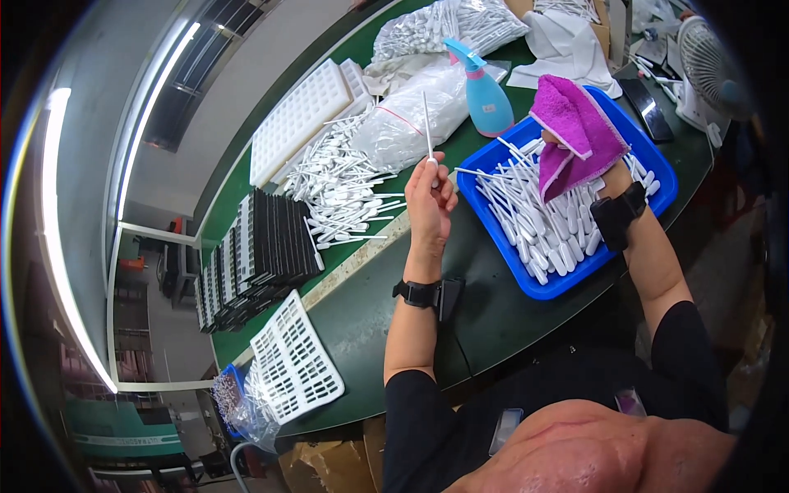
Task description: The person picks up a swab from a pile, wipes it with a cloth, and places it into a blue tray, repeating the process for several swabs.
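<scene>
Pinched upright in my left hand (430,197) is a white plastic stick (426,123) with a thicker lower end, its thin end pointing up. My right hand (612,177) grips a purple cloth (579,123), which hides most of its fingers. That cloth hangs over a blue tray (538,289) holding many loose white sticks (546,230) of the same kind. Left of my left hand, more such sticks lie in a heap (337,181) on the green table. The two hands are apart.
Behind the tray stand a blue spray bottle (490,103) and clear plastic bags (411,135). White perforated blocks (300,119), stacked black racks (259,238) and a white slotted basket (297,359) line the left. A phone (645,109) and small fan (708,70) sit at the far right.
</scene>
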